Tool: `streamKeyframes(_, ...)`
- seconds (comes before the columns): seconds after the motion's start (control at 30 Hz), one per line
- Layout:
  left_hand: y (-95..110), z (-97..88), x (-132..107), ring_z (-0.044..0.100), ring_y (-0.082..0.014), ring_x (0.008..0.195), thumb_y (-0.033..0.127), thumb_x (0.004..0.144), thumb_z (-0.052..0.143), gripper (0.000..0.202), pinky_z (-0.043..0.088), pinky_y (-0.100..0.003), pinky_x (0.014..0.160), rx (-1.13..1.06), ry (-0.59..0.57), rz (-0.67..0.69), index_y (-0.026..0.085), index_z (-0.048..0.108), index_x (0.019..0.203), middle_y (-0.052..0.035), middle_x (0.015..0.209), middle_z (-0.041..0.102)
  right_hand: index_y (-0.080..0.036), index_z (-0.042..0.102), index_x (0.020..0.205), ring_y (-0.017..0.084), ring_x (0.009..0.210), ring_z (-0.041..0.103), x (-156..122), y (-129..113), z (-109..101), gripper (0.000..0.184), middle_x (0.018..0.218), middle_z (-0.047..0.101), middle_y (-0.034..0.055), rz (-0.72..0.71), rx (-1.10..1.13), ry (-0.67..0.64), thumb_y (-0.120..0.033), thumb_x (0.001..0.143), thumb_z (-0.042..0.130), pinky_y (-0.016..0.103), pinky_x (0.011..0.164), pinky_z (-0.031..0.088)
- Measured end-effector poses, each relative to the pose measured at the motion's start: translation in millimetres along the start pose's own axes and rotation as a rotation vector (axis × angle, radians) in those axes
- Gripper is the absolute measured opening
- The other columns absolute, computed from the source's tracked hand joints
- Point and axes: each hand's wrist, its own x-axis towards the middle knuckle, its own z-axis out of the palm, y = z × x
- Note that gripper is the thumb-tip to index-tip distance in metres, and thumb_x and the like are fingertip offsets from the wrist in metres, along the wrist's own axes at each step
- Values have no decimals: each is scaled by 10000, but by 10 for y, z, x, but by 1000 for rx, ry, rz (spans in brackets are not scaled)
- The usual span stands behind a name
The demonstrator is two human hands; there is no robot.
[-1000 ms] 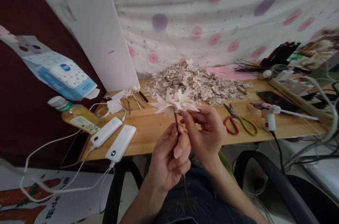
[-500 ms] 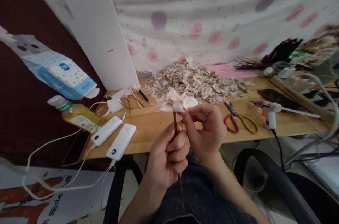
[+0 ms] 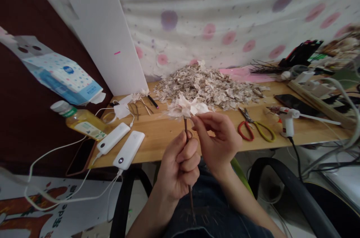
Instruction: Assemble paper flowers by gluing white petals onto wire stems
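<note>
Papery flower head (image 3: 186, 107), light and probably fragile, best held by its thin stiff stem (image 3: 186, 127): left hand (image 3: 180, 164) closed around it, right hand (image 3: 219, 136) pinching a petal.

Nothing can be read clearly. Left of the fingers (image 3: 189, 151), a white-and-blue carton (image 3: 63, 71) bears a blue oval logo and tiny print, and a plastic bottle (image 3: 84, 123) has a label too small to read. Further down, a printed sheet (image 3: 42, 208) shows large, dark, upside-down lettering, too unclear to read.
</note>
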Motion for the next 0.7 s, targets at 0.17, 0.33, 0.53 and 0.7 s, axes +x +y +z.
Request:
streamKeyframes(0.17, -5, 24, 0, 135, -33, 416, 125, 1028, 454, 236, 55, -62, 261, -153, -47, -4, 33, 652, 942, 116, 562, 274, -224, 708, 909, 105, 577, 667, 0, -14, 6, 114, 764, 734, -37, -44, -71, -11, -124, 876, 751, 222, 558, 562)
streamKeyframes(0.33, -17, 27, -15, 217, -26, 410, 102, 1039, 391, 284, 100, -26, 255, -249, -91, -19, -10, 639, 958, 114, 554, 304, -246, 717, 942, 103, 549, 637, 31, -13, -17, 121, 750, 737, -39, -157, -169, -5, -132, 903, 728, 224, 517, 515)
streamKeyframes(0.53, -20, 34, -26, 274, -26, 390, 80, 1037, 340, 325, 155, -12, 249, -296, -89, -25, -15, 631, 929, 110, 542, 332, -209, 682, 1054, 85, 528, 550, 77, -12, -55, 235, 737, 666, -25, -282, -152, -89, -36, 895, 659, 215, 520, 484)
streamKeyframes(0.7, -26, 26, -42, 370, -16, 360, 80, 1035, 357, 287, 190, 4, 258, -284, -43, 4, 16, 614, 925, 83, 520, 462, -204, 682, 1066, 99, 540, 539, 98, -5, -69, 279, 658, 574, -47, -330, -195, -94, -6, 873, 641, 219, 518, 464)
